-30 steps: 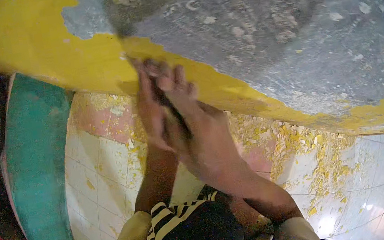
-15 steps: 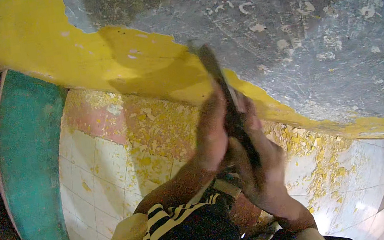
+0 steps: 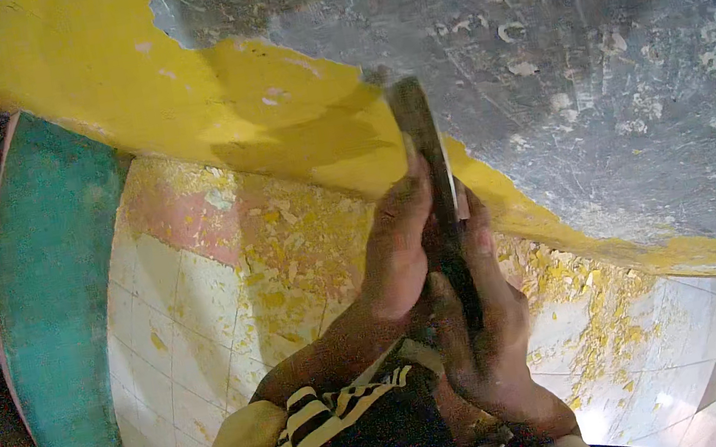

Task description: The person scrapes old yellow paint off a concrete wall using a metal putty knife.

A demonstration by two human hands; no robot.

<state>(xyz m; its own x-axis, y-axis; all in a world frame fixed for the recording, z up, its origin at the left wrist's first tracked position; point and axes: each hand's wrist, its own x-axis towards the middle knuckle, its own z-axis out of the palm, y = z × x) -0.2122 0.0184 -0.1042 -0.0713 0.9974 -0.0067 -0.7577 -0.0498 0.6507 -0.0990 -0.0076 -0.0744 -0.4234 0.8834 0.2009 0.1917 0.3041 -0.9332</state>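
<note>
The fingers of the left hand (image 3: 400, 250) and right hand (image 3: 499, 313) grasp a long dark tool (image 3: 419, 120) between them, its far end near where yellow paint (image 3: 298, 139) meets the scuffed grey surface (image 3: 545, 100).

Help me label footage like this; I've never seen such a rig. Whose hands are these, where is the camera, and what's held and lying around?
There is no machine: these are one person's two bare hands. Every picture comes from a wide fisheye camera on that person's head, looking down, so straight edges bend. The right hand grips a long, dark, flat-bladed tool; the left hand lies along its left side, partly hidden. The tool's far end is at the ragged border between yellow paint and a rough, pale-spotted grey surface; whether it touches is unclear. Yellow flakes are scattered over a pale and pinkish tiled floor.
</note>
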